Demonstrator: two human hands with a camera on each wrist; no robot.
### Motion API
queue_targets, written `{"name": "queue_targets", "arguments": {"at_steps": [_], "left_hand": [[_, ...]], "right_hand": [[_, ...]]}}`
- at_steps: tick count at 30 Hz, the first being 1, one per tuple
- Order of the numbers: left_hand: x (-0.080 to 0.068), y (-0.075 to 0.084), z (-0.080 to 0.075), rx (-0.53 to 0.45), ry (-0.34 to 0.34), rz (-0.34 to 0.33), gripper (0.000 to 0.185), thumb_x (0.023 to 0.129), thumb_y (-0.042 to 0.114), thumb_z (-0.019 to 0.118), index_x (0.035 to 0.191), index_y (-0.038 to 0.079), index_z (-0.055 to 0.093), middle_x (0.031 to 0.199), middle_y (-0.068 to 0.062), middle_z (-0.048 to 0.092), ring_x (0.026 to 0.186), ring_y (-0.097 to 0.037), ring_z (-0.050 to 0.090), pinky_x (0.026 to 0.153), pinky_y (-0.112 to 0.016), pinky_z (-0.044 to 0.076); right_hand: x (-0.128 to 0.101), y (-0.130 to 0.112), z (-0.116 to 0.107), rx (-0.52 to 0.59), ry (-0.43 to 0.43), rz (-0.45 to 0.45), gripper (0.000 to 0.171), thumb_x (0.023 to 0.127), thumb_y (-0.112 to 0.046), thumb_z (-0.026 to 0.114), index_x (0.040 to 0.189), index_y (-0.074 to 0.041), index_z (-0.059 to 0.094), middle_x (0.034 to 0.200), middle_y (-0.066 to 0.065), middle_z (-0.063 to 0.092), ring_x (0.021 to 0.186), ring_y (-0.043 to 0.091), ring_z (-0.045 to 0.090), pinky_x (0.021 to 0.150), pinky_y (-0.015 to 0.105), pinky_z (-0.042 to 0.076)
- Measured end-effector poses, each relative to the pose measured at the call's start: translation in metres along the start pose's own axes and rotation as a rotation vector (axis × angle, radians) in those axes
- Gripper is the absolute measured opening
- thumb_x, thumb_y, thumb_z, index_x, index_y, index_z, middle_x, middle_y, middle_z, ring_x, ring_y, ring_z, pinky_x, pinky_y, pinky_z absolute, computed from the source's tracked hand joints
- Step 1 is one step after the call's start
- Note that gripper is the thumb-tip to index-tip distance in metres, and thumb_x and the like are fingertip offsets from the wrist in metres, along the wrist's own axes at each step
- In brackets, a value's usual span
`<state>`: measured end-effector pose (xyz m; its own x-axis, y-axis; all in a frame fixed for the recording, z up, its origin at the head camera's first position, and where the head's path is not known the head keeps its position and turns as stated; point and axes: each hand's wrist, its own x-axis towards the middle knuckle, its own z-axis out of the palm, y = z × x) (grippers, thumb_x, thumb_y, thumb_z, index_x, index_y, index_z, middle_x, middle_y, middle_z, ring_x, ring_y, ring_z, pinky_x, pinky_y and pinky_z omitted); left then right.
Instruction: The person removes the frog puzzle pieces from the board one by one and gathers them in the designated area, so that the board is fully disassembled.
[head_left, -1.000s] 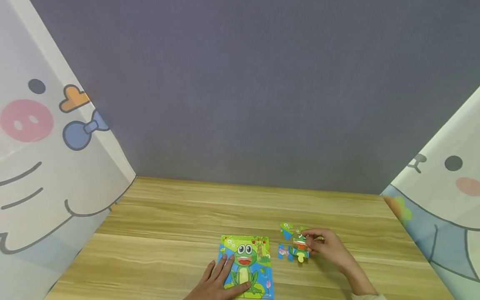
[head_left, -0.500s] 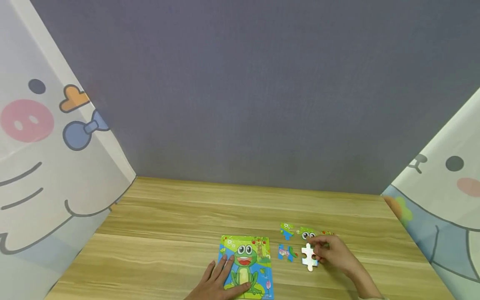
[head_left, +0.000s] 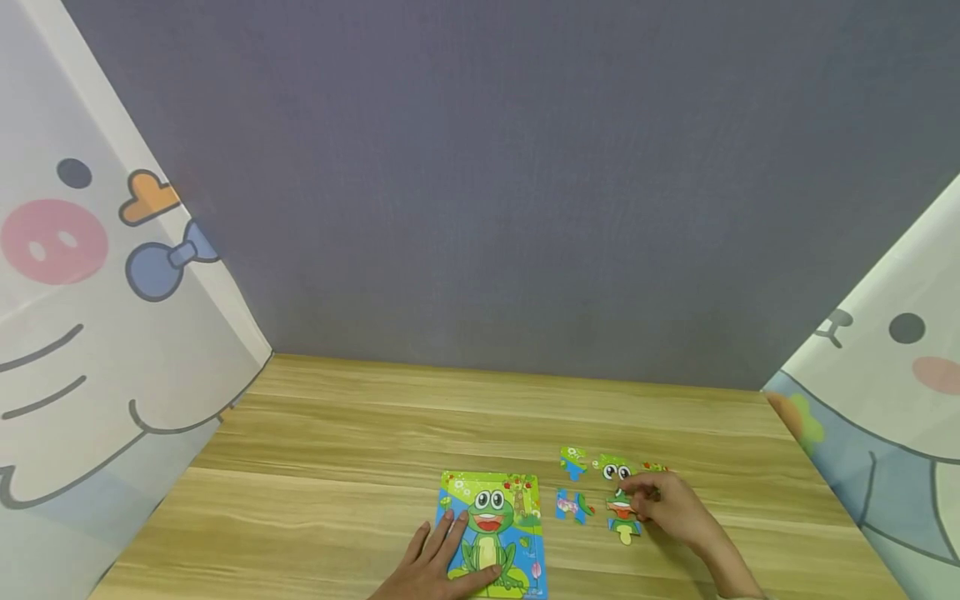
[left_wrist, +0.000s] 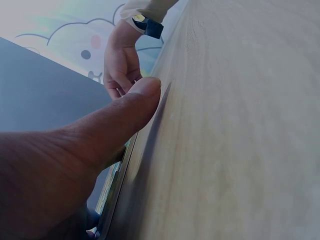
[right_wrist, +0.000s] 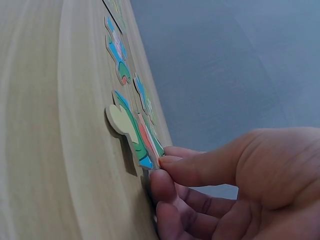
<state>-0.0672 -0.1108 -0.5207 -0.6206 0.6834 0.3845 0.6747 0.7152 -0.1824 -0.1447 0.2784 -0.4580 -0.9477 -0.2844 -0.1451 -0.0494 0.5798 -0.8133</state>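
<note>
My left hand [head_left: 459, 550] lies flat, fingers spread, on the lower left of a frog puzzle board [head_left: 517, 500]; in the left wrist view its thumb [left_wrist: 137, 97] presses by the board's edge [left_wrist: 114, 187]. My right hand [head_left: 639, 502] pinches the right edge of a frog-mouth puzzle piece [head_left: 622, 515], picture side up on the wooden table [head_left: 337, 467] to the board's right. Close up, the thumb and forefinger of that hand [right_wrist: 160, 167] nip the piece [right_wrist: 131, 131], which lies against the wood.
Loose pieces lie about the held one: a blue-green piece [head_left: 573, 460], a frog-eyes piece [head_left: 615, 468], a blue piece [head_left: 572, 505], and a small one [head_left: 654, 467] behind my fingers. A grey wall stands at the back, and cartoon-printed panels [head_left: 90, 333] close both sides.
My right hand turned the piece over: it showed its white back half a second ago and now shows its picture, slightly right of where it started. My left hand stayed still.
</note>
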Motion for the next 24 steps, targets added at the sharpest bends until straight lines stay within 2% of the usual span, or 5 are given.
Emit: {"name": "queue_targets", "arguments": {"at_steps": [12,16,19,22,24], "left_hand": [[0.000,0.000,0.000,-0.002,-0.008,-0.006,0.057,0.092,0.072,0.028,0.144,0.050,0.036,0.142,-0.022,0.048,0.146,-0.023,-0.033,0.112,-0.034,-0.034],[0.000,0.001,-0.001,-0.011,-0.012,-0.003,0.056,0.092,0.072,0.027,0.143,0.050,0.037,0.142,-0.022,0.049,0.145,-0.023,-0.034,0.111,-0.034,-0.034],[0.000,0.001,-0.002,-0.036,-0.034,-0.011,0.057,0.092,0.072,0.026,0.144,0.051,0.034,0.144,-0.021,0.047,0.146,-0.021,-0.030,0.111,-0.033,-0.034],[0.000,0.001,-0.005,-0.074,-0.070,-0.028,0.057,0.093,0.072,0.025,0.145,0.052,0.030,0.147,-0.020,0.045,0.154,-0.028,0.006,0.116,-0.035,-0.016],[0.000,0.001,-0.007,-0.112,-0.096,-0.040,0.056,0.093,0.073,0.025,0.146,0.053,0.028,0.149,-0.019,0.043,0.148,-0.033,0.030,0.112,-0.037,-0.002]], "right_hand": [[-0.001,-0.003,0.001,-0.040,0.029,0.014,0.022,0.089,0.003,0.060,0.110,0.008,0.066,0.099,0.018,0.070,0.068,0.006,0.057,0.058,0.021,0.050],[-0.002,-0.004,-0.001,-0.059,0.040,0.021,0.024,0.088,-0.001,0.064,0.111,0.007,0.066,0.095,0.013,0.069,0.073,0.007,0.059,0.062,0.021,0.050],[-0.003,-0.007,-0.002,-0.088,0.065,0.012,0.026,0.086,-0.003,0.067,0.111,0.006,0.066,0.092,0.010,0.068,0.075,0.007,0.059,0.063,0.020,0.050],[-0.004,-0.012,-0.001,-0.114,0.092,-0.007,0.027,0.088,-0.008,0.067,0.111,0.005,0.066,0.090,0.009,0.066,0.074,0.006,0.059,0.063,0.020,0.051],[-0.004,-0.018,0.001,-0.124,0.100,-0.020,0.027,0.089,-0.012,0.067,0.111,0.005,0.066,0.091,0.009,0.065,0.072,0.007,0.059,0.062,0.020,0.051]]}}
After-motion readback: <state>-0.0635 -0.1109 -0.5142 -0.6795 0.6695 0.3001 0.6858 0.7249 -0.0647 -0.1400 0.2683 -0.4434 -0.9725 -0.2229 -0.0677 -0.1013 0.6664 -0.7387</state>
